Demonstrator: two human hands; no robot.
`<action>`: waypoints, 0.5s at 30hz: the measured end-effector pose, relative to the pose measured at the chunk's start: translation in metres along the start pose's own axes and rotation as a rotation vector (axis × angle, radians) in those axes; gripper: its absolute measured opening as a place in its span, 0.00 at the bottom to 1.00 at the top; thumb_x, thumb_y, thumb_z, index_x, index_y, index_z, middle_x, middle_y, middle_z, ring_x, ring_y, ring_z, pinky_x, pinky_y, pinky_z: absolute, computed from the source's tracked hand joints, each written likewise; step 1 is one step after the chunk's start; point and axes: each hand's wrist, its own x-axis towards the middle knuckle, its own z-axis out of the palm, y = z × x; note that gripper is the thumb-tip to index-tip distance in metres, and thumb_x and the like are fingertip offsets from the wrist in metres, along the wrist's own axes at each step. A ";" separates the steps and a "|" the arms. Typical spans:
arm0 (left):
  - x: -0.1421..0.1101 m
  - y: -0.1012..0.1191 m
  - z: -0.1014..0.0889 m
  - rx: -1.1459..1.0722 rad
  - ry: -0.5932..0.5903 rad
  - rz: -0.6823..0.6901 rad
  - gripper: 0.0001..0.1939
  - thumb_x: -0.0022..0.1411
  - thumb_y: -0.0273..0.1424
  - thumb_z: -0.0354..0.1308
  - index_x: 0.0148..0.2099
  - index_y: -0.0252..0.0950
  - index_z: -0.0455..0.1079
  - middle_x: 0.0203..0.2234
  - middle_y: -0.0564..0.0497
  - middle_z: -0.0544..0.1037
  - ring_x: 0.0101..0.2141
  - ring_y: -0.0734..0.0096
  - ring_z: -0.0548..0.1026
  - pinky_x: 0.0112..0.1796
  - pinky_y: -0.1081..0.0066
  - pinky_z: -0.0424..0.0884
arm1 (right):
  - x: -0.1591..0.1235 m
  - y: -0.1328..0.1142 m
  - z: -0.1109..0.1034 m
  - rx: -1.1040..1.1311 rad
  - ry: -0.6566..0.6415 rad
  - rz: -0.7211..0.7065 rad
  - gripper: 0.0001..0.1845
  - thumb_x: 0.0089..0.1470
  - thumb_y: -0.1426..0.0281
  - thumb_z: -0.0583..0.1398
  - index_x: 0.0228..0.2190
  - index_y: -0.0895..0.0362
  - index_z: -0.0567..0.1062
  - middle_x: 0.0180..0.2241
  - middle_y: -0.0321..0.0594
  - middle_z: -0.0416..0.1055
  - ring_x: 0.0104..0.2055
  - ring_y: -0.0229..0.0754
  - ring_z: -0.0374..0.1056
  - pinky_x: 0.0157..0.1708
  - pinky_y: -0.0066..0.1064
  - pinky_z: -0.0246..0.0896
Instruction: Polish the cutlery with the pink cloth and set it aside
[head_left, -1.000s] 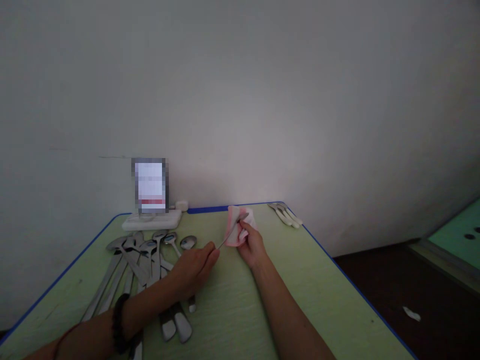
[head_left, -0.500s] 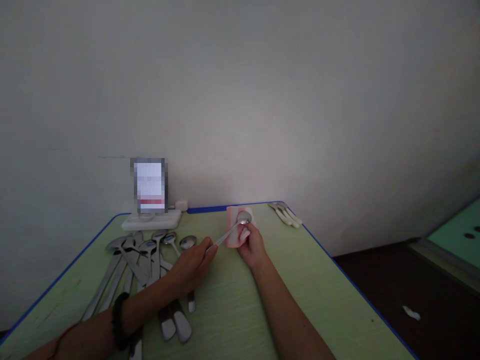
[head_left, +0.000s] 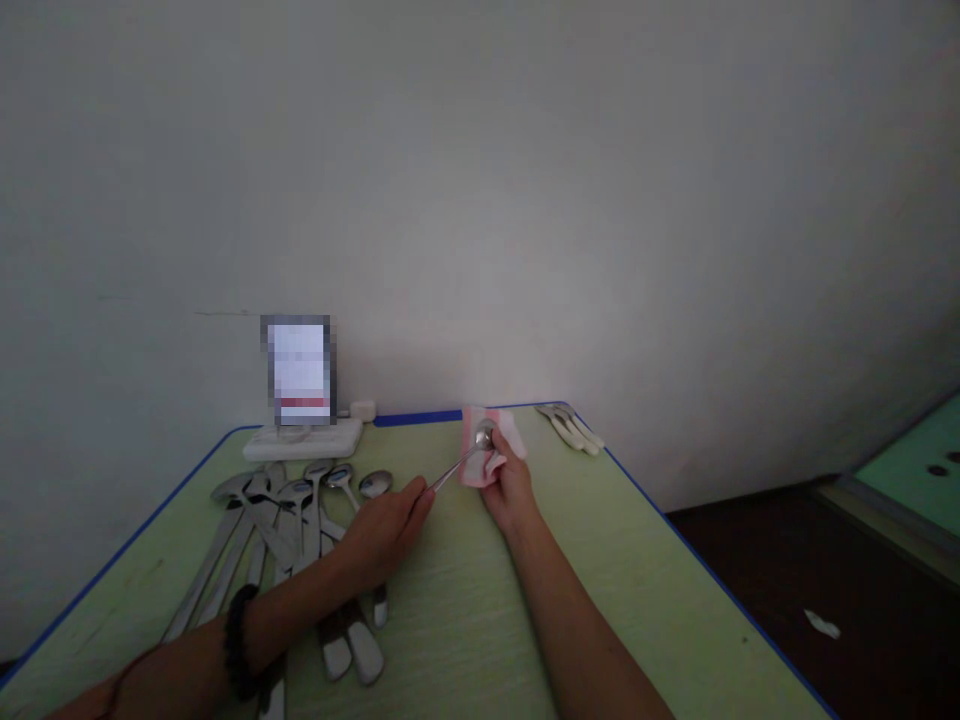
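My left hand (head_left: 391,527) is closed round the handle of a metal spoon (head_left: 455,468), which points away to the right. The spoon's bowl lies against a pink and white cloth (head_left: 471,463). That cloth is gripped in my right hand (head_left: 511,487), its thumb pressing at the edge of the bowl. Under and beside my left forearm spreads a pile of metal spoons (head_left: 296,492), their handles toward me and partly hidden by the arm.
A few pieces of cutlery with pale handles (head_left: 574,430) lie at the table's far right corner. Far left, a blurred screen (head_left: 302,370) stands on a white base (head_left: 300,440) by the wall. The green table (head_left: 600,560) has a blue edge.
The cloth and my right hand have shifted slightly right, and the cloth has spread differently behind the bowl. The spoon has turned a little in my left hand.
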 end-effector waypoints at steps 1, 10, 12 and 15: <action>0.000 0.000 0.000 0.000 -0.002 -0.002 0.14 0.67 0.35 0.33 0.34 0.39 0.56 0.27 0.50 0.73 0.31 0.67 0.73 0.32 0.73 0.62 | -0.001 0.000 0.001 -0.015 -0.015 -0.007 0.07 0.38 0.70 0.65 0.24 0.59 0.74 0.23 0.33 0.74 0.25 0.33 0.67 0.28 0.24 0.64; 0.003 -0.002 0.002 -0.003 0.009 -0.029 0.16 0.67 0.34 0.33 0.35 0.38 0.60 0.25 0.51 0.73 0.28 0.68 0.73 0.30 0.72 0.62 | -0.015 0.006 0.009 -0.174 -0.143 -0.060 0.14 0.35 0.67 0.67 0.29 0.57 0.74 0.24 0.32 0.73 0.23 0.32 0.66 0.25 0.24 0.61; 0.003 -0.002 0.002 -0.032 0.010 -0.027 0.17 0.66 0.33 0.33 0.35 0.37 0.61 0.24 0.50 0.72 0.27 0.68 0.72 0.30 0.72 0.62 | -0.019 0.015 0.009 -0.281 -0.128 -0.028 0.13 0.34 0.67 0.68 0.24 0.59 0.73 0.18 0.30 0.69 0.17 0.30 0.60 0.18 0.23 0.55; 0.004 -0.003 0.002 -0.098 0.035 -0.009 0.18 0.66 0.33 0.32 0.35 0.37 0.62 0.23 0.49 0.72 0.26 0.68 0.72 0.30 0.71 0.62 | -0.024 0.026 0.009 -0.417 -0.108 -0.006 0.14 0.33 0.65 0.68 0.17 0.60 0.69 0.11 0.28 0.62 0.13 0.29 0.52 0.14 0.24 0.46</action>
